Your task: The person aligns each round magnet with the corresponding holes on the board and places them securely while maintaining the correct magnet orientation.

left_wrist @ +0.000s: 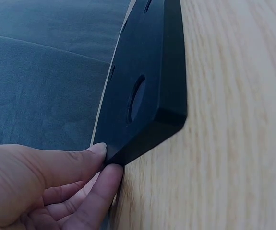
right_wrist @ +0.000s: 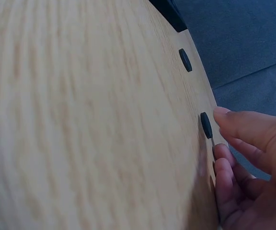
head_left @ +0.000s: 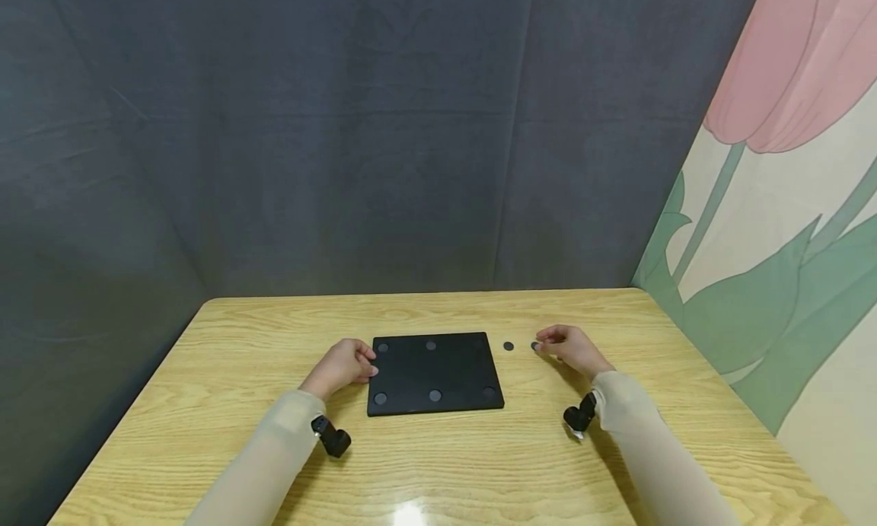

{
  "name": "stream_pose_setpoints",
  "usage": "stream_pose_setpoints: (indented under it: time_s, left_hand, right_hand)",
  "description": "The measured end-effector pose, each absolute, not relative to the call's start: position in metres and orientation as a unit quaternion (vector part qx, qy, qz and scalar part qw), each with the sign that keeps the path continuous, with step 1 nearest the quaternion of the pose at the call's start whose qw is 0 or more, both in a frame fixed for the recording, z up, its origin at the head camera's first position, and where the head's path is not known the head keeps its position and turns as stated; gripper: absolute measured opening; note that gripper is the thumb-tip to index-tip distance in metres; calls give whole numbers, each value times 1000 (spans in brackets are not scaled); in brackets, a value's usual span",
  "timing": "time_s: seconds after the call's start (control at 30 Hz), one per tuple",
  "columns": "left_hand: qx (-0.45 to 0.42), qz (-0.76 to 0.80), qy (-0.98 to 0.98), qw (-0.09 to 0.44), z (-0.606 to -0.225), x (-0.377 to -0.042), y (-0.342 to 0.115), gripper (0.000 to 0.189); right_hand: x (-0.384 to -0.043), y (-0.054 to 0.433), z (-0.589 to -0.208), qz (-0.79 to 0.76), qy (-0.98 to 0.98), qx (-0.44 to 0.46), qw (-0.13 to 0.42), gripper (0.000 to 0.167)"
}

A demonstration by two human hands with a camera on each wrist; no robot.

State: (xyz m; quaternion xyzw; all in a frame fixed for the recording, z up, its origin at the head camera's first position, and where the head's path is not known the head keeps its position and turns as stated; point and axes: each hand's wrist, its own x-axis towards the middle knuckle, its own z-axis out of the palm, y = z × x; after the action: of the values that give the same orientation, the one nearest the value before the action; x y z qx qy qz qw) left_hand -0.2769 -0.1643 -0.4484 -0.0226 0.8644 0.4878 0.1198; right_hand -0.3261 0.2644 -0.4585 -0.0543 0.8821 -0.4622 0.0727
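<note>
A flat black board (head_left: 438, 374) with several round recesses lies in the middle of the table. My left hand (head_left: 347, 365) grips its left edge. In the left wrist view the thumb is on the top rim and a finger lies against the side, near a round recess (left_wrist: 137, 99). Right of the board are two small dark discs on the wood. One disc (head_left: 508, 346) stands apart from both hands. At the other disc (right_wrist: 206, 125) my right hand (head_left: 567, 349) has its thumb and fingertips close by, with a gap between them.
The light wooden table (head_left: 438, 465) ends at a dark grey curtain (head_left: 384, 145) behind. At the right hangs a cloth with a tulip pattern (head_left: 774, 282). A small black camera sits on each wrist, the right one (head_left: 580, 413) just above the table.
</note>
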Motion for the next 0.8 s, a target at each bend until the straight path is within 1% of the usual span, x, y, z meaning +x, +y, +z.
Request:
stream_pose_setpoints:
  time_s: [0.4,0.8]
  left_hand:
    - [-31,484,866,121,-447,-276,-164,19]
    - [-22,491,862,122,-445,-274,-164,18]
  right_hand:
    - [-327,259,-462,-443,892,-41,84,35]
    - [-330,259,-464,-434,897,-32,80,28]
